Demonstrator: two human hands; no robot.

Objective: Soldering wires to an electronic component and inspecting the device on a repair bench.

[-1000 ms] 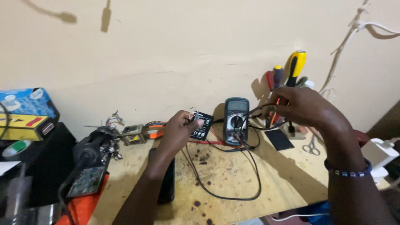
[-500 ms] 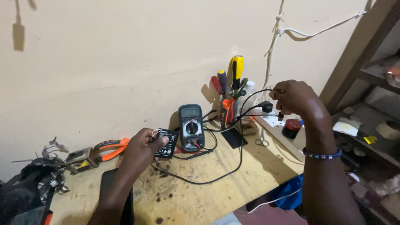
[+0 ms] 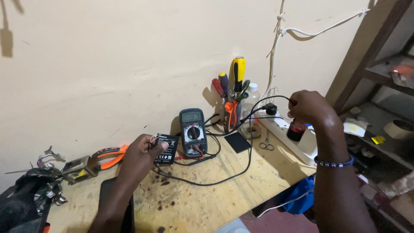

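A plain cream wall (image 3: 108, 64) backs the stained plywood bench (image 3: 207, 198), with dark wooden shelving (image 3: 366, 56) standing at right.

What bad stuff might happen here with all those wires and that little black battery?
The right hand pulls the black leads taut, which might drag the multimeter over. The leads pass close to the screwdrivers, so they could snag and tip them. The left hand pinches the flat battery only at its edge, so it could slip.

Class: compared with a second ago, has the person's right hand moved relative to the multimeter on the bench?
Yes. The right hand has drawn away rightward from the multimeter, past the screwdrivers, holding the black leads.
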